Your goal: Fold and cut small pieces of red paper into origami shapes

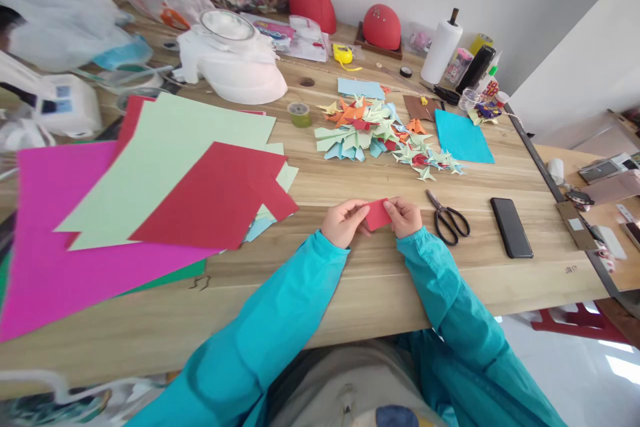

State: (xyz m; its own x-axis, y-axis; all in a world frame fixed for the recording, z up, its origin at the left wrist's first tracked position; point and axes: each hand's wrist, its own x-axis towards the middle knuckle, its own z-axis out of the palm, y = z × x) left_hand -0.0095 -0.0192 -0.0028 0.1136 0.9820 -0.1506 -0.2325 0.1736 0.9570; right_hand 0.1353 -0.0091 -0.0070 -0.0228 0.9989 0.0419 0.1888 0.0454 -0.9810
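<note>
A small folded piece of red paper (pixel 377 214) is held just above the wooden table (pixel 350 280), between both hands. My left hand (pixel 343 222) pinches its left edge with curled fingers. My right hand (pixel 406 217) pinches its right edge the same way. Both arms wear teal sleeves. A pile of several folded paper figures (pixel 380 135) in green, orange, blue and red lies beyond the hands.
Large sheets of red (pixel 215 197), pale green (pixel 165 153) and pink paper (pixel 60 240) fan out at left. Black scissors (pixel 449 218) and a black phone (pixel 511 227) lie to the right, a blue sheet (pixel 463 137) behind them. Bags, a white appliance (pixel 235 57) and a paper-towel roll (pixel 441 50) crowd the back.
</note>
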